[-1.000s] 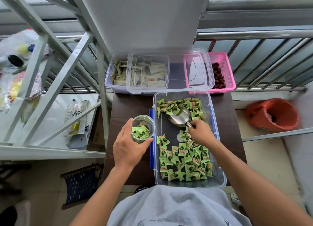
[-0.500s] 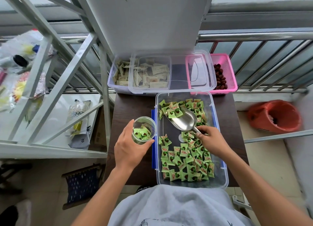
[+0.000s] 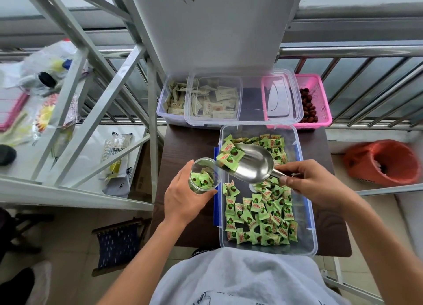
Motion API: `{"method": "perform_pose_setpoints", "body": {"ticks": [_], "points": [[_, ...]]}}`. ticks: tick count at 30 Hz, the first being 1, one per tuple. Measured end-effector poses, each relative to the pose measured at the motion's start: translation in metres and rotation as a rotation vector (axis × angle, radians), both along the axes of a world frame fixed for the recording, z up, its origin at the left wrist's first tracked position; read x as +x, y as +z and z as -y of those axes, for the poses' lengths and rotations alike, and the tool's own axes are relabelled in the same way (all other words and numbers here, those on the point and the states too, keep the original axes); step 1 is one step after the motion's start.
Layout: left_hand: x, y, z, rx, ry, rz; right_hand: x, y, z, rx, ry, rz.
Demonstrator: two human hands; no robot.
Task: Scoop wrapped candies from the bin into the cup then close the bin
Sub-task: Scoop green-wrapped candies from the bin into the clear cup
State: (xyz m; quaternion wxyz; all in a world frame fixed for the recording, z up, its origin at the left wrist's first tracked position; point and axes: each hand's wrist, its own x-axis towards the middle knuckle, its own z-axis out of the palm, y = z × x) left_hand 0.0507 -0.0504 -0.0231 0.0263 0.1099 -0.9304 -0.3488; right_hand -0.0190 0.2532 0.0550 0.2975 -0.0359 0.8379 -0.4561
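A clear plastic bin (image 3: pixel 307 240) on the dark table holds several green wrapped candies (image 3: pixel 261 215). My right hand (image 3: pixel 313 181) grips the handle of a metal scoop (image 3: pixel 251 165), lifted above the bin, with a few candies at its front lip. The lip touches the rim of a clear cup (image 3: pixel 203 179), which my left hand (image 3: pixel 185 201) holds just left of the bin. Some green candies lie in the cup. The bin's clear lid (image 3: pixel 256 117) leans at the back over other containers.
Behind the bin stand a clear box of beige sachets (image 3: pixel 174 98) and a pink basket of red dates (image 3: pixel 320 103). A metal railing runs along the back. White shelving (image 3: pixel 75 112) stands left, an orange bucket (image 3: pixel 382 162) right, a small stool (image 3: pixel 119 245) below left.
My right hand has lifted the scoop with candies out of the bin and swung it left to the cup's rim. The cup and my left hand have stayed in place.
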Motion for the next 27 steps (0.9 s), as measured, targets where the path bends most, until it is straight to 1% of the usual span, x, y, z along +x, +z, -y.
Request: {"method": "perform_pose_setpoints", "body": {"ticks": [5, 11, 15, 19, 23, 25, 27], "points": [[-0.002, 0.004, 0.000, 0.025, -0.031, 0.004, -0.004, 0.029, 0.018, 0.121, 0.194, -0.069], [-0.006, 0.006, 0.001, 0.012, -0.070, -0.032, -0.013, 0.058, 0.045, 0.289, 0.286, -0.126], [-0.008, 0.006, 0.001, -0.001, -0.077, -0.050, -0.015, 0.074, 0.060, 0.330, 0.297, -0.140], [-0.008, 0.004, 0.001, 0.000, -0.077, -0.063, -0.015, 0.081, 0.067, 0.331, 0.286, -0.122], [-0.007, -0.002, 0.005, 0.018, -0.074, -0.029, -0.018, 0.078, 0.059, 0.304, 0.273, -0.132], [-0.008, -0.003, 0.007, 0.056, -0.047, -0.019, -0.021, 0.075, 0.049, 0.213, 0.218, -0.093], [-0.009, -0.003, 0.009, 0.123, -0.005, -0.018, -0.023, 0.070, 0.035, 0.031, 0.044, 0.017]]}}
